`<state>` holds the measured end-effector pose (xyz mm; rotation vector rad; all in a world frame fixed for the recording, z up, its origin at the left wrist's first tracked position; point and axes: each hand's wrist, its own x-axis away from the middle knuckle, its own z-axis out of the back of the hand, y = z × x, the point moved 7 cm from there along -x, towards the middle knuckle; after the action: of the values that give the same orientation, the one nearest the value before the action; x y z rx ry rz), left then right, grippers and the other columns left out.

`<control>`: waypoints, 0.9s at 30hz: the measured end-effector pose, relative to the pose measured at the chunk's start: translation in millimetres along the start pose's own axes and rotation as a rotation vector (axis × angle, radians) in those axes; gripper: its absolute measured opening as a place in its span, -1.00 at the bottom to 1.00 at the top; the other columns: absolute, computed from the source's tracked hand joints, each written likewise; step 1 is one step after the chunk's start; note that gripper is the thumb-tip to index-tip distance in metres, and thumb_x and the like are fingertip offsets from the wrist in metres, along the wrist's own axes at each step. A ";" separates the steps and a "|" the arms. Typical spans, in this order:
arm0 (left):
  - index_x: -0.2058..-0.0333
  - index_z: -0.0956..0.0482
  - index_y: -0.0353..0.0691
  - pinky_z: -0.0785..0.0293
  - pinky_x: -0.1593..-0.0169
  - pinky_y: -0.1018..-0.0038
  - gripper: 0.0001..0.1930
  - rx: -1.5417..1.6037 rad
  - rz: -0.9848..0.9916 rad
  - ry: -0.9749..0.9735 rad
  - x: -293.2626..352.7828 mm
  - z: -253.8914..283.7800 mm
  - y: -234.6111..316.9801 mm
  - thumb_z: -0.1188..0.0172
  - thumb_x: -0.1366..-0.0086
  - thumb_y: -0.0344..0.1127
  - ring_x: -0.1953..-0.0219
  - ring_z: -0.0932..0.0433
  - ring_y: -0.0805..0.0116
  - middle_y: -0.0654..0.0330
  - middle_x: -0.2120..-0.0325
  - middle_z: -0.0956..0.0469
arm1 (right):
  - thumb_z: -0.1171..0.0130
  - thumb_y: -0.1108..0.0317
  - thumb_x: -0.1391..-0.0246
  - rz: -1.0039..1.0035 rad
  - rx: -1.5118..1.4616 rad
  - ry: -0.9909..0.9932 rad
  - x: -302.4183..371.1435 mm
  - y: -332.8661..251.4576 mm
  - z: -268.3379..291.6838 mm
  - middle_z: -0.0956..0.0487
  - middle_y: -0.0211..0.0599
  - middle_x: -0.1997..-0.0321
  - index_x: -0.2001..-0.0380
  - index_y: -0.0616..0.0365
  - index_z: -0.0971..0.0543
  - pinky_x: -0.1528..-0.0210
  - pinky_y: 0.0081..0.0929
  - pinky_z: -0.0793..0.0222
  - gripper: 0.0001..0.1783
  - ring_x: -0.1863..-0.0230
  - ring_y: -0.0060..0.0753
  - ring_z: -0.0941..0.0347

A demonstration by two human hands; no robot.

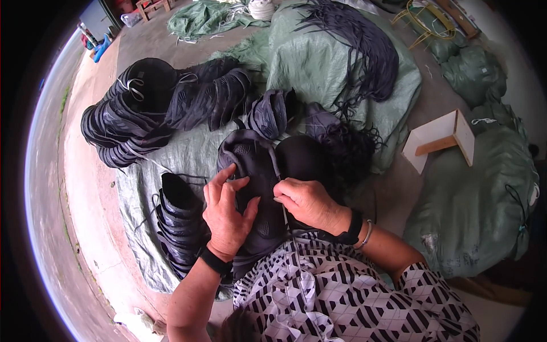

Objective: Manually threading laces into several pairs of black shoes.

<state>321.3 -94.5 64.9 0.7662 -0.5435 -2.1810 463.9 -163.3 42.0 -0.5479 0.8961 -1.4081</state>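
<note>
A dark shoe upper (259, 171) with a mesh surface lies in front of me, over my lap. My left hand (225, 214) rests on its left side, fingers and thumb spread apart, gripping nothing that I can see. My right hand (305, 202) is closed in a pinch on a dark grey lace (275, 161), which runs down along the upper's right side to the fingertips. Below that pinch a thin pale strip hangs down. Just beyond my right hand sits a rounded black piece (302, 157), and a heap of loose black laces (350, 151) is beside it.
Nested shoe uppers (211, 94) form a curved row at the far left, and another stack (179, 228) stands near my left wrist. Dark laces (364, 45) drape over a green sack (302, 51). At right are a wooden-sided tray (439, 142) and a full green sack (467, 211).
</note>
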 end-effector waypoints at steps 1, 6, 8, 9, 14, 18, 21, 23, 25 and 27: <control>0.19 -0.50 -0.08 -0.44 0.08 0.35 -0.51 -0.005 0.009 -0.011 -0.4 -0.2 -0.7 -0.42 0.20 -0.41 0.03 -0.39 0.12 0.20 -0.01 -0.40 | -0.17 0.50 0.03 0.012 0.011 0.003 -0.5 -0.8 -0.5 -0.51 -0.22 0.48 0.47 0.18 -0.42 0.42 -0.31 -0.42 -0.89 0.42 -0.10 -0.51; 0.21 -0.50 -0.08 -0.43 0.06 0.33 -0.51 0.023 0.023 0.000 2.1 0.9 -6.3 -0.41 0.22 -0.41 0.02 -0.38 0.11 0.18 -0.02 -0.39 | -0.18 0.52 0.03 0.048 0.013 -0.083 -6.8 -1.2 -3.4 -0.54 -0.24 0.45 0.43 0.18 -0.46 0.40 -0.38 -0.46 -0.91 0.42 -0.15 -0.53; 0.21 -0.50 -0.08 -0.42 0.05 0.32 -0.51 0.032 0.032 0.012 1.8 -0.9 -7.4 -0.40 0.23 -0.41 0.01 -0.38 0.11 0.18 -0.03 -0.39 | -0.18 0.51 0.03 0.130 0.059 -0.071 -5.5 -5.4 -5.5 -0.54 -0.24 0.46 0.43 0.18 -0.46 0.40 -0.37 -0.47 -0.91 0.42 -0.15 -0.53; 0.22 -0.49 -0.09 -0.42 0.04 0.31 -0.52 0.043 0.030 0.013 1.8 -2.0 -7.9 -0.40 0.23 -0.41 0.01 -0.38 0.10 0.17 -0.03 -0.39 | -0.18 0.51 0.03 0.084 0.049 -0.050 -4.4 -3.5 -6.1 -0.55 -0.23 0.46 0.43 0.18 -0.47 0.40 -0.35 -0.47 -0.91 0.42 -0.15 -0.53; 0.20 -0.49 -0.15 -0.35 -0.07 0.29 -0.57 0.094 0.040 -0.018 5.3 -5.4 -14.0 -0.34 0.15 -0.42 -0.07 -0.35 0.06 0.09 -0.05 -0.37 | -0.19 0.49 0.03 0.037 0.071 -0.069 -9.0 -4.8 -10.0 -0.55 -0.20 0.50 0.43 0.19 -0.48 0.41 -0.34 -0.45 -0.91 0.44 -0.11 -0.53; 0.19 -0.49 -0.16 -0.34 -0.09 0.28 -0.57 0.114 0.034 -0.003 8.0 -5.8 -15.9 -0.34 0.13 -0.40 -0.08 -0.34 0.06 0.08 -0.07 -0.36 | -0.19 0.42 -0.04 -0.359 -0.302 -0.266 -3.1 5.8 -23.4 -0.50 -0.35 0.63 0.43 0.22 -0.50 0.59 -0.55 -0.37 -0.90 0.60 -0.43 -0.48; 0.19 -0.49 -0.17 -0.34 -0.09 0.27 -0.57 0.116 0.029 -0.001 6.7 -5.9 -11.3 -0.34 0.13 -0.40 -0.08 -0.34 0.05 0.08 -0.08 -0.35 | -0.14 0.42 -0.11 -0.526 -0.580 -0.339 12.9 1.1 -40.9 -0.47 -0.45 0.62 0.42 0.23 -0.51 0.67 -0.74 -0.30 -0.90 0.69 -0.74 -0.36; 0.19 -0.49 -0.17 -0.34 -0.09 0.27 -0.57 0.116 0.040 -0.004 8.3 -3.9 -13.1 -0.33 0.13 -0.40 -0.08 -0.34 0.05 0.08 -0.08 -0.35 | -0.11 0.44 -0.12 -0.532 -0.493 -0.198 12.1 7.9 -26.3 -0.50 -0.41 0.57 0.39 0.24 -0.49 0.65 -0.71 -0.33 -0.92 0.67 -0.70 -0.40; 0.18 -0.48 -0.17 -0.34 -0.08 0.27 -0.57 0.094 0.041 0.002 6.9 -3.3 -13.5 -0.33 0.12 -0.41 -0.08 -0.34 0.03 0.07 -0.09 -0.35 | -0.10 0.46 -0.12 -0.515 -0.367 -0.178 8.5 13.0 -10.2 -0.54 -0.33 0.51 0.38 0.24 -0.45 0.59 -0.64 -0.39 -0.93 0.59 -0.60 -0.50; 0.18 -0.48 -0.17 -0.34 -0.08 0.27 -0.57 0.095 0.046 -0.006 8.0 -5.8 -11.1 -0.33 0.12 -0.41 -0.08 -0.34 0.03 0.07 -0.09 -0.35 | -0.12 0.46 -0.08 -0.366 -0.249 -0.103 9.7 12.3 -12.0 -0.54 -0.25 0.54 0.41 0.21 -0.44 0.56 -0.51 -0.40 -0.92 0.59 -0.40 -0.51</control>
<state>315.2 -94.3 51.4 0.7903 -0.6654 -2.1285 461.1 -169.1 23.4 -1.0043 0.9247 -1.5865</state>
